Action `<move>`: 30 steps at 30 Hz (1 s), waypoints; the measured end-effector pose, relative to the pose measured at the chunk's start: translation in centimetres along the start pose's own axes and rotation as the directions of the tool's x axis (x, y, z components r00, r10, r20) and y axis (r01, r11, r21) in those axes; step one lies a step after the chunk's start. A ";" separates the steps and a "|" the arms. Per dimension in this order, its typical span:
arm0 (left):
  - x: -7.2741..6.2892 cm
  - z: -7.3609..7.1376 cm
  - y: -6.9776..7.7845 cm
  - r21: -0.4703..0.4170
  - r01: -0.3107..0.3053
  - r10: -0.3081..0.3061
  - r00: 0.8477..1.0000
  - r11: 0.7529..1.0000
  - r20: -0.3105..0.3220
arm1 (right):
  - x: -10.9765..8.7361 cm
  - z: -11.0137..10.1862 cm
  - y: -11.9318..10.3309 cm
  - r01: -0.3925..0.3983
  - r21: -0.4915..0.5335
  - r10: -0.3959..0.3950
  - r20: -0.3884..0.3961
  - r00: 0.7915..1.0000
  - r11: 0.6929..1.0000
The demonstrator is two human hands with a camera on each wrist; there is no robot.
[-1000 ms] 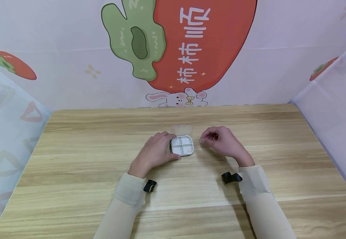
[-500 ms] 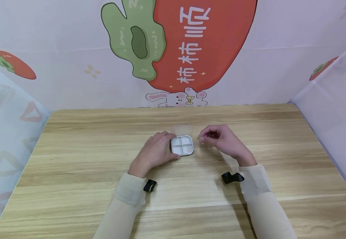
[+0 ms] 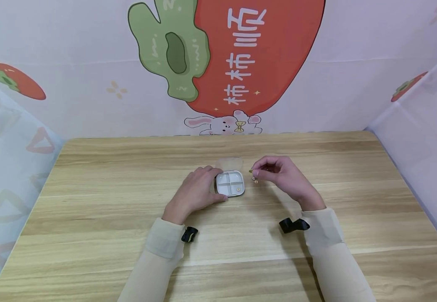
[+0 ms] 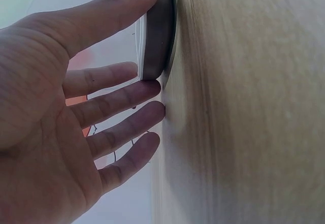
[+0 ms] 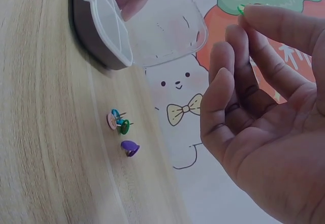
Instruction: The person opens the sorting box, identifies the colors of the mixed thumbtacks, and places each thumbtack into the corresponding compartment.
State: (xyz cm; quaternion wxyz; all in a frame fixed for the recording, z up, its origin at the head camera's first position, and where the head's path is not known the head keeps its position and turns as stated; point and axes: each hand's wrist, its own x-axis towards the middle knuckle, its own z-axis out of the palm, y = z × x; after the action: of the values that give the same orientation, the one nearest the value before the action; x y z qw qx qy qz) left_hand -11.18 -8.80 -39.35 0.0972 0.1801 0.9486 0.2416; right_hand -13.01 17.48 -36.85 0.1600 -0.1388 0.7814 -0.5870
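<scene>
A small pale pill box (image 3: 224, 190) with a cross divider lies open on the table, and one small thumbtack (image 3: 238, 190) sits in its near right compartment. My left hand (image 3: 195, 191) holds the box from its left, thumb at the near side and fingers at the far side. To the right of the box, my right hand (image 3: 280, 178) pinches a small green thumbtack (image 5: 240, 9) between thumb and index finger, mostly hidden by the fingertips. Below that hand several thumbtacks lie close together, among them a purple one (image 5: 130, 147) and a pink one (image 5: 111, 120).
The box's clear lid (image 5: 167, 26) is swung back behind it. A wood-grain table (image 3: 226, 272) carries everything, with a printed cloth (image 3: 101, 96) hanging along its back and sides. Each wrist wears a black camera mount.
My right hand has risen slightly with the pinched thumbtack, moving a little toward the back. More of the thumbtacks beneath it now show. My left hand and the pill box have stayed put.
</scene>
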 end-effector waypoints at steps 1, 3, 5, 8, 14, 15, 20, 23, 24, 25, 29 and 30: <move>0.0 0.0 0.0 0.001 0.000 0.000 1.000 1.000 0.000 | 0.0 0.0 0.0 0.002 0.012 -0.002 0.001 1.000 1.000; 0.0 0.0 0.0 0.003 0.000 0.000 1.000 1.000 0.000 | -0.1 0.0 -0.1 0.002 0.041 -0.002 0.000 1.000 0.999; 0.0 0.0 0.0 0.003 0.000 0.000 1.000 1.000 0.000 | -0.1 0.0 -0.1 0.005 0.061 -0.005 0.004 1.000 0.998; 0.0 0.0 0.0 0.001 0.000 0.000 1.000 1.000 0.001 | -0.1 -0.1 0.0 0.007 0.081 -0.008 0.006 1.000 0.997; 0.0 -0.1 0.1 0.002 -0.002 0.002 1.000 1.000 0.003 | 0.0 -0.1 0.2 0.021 0.099 -0.021 0.005 1.000 0.995; 0.0 -0.1 0.1 0.002 -0.002 0.002 1.000 1.000 0.003 | 0.0 -0.1 0.2 0.018 0.103 -0.019 0.003 1.000 0.995; 0.0 -0.2 0.2 0.007 -0.002 0.002 1.000 1.000 0.003 | 0.0 -0.1 0.1 0.010 0.121 -0.010 -0.002 1.000 0.993; 0.0 -0.2 0.2 0.008 -0.004 0.004 1.000 1.000 0.002 | -0.1 0.0 0.0 0.016 0.132 -0.016 0.001 1.000 0.991; 0.0 -0.2 0.2 0.008 -0.004 0.004 1.000 1.000 0.002 | -0.1 0.0 0.0 0.018 0.138 -0.018 0.001 1.000 0.990; 0.0 -0.2 0.2 0.008 -0.005 0.005 1.000 1.000 0.001 | -0.1 0.0 0.0 0.023 0.143 -0.024 0.003 1.000 0.989; -0.1 -0.2 0.3 0.009 -0.005 0.005 1.000 1.000 -0.001 | -0.1 0.0 0.0 0.038 0.164 -0.040 0.007 0.999 0.986; 0.0 -0.1 0.3 0.010 -0.005 0.005 1.000 1.000 -0.001 | -0.1 0.0 0.0 0.040 0.166 -0.042 0.008 0.999 0.985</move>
State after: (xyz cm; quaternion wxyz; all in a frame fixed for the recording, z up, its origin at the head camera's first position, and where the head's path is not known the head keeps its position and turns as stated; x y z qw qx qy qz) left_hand -11.10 -8.67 -39.09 0.0954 0.1827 0.9493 0.2372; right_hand -12.94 17.49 -36.82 0.1634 -0.1446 0.7259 -0.6523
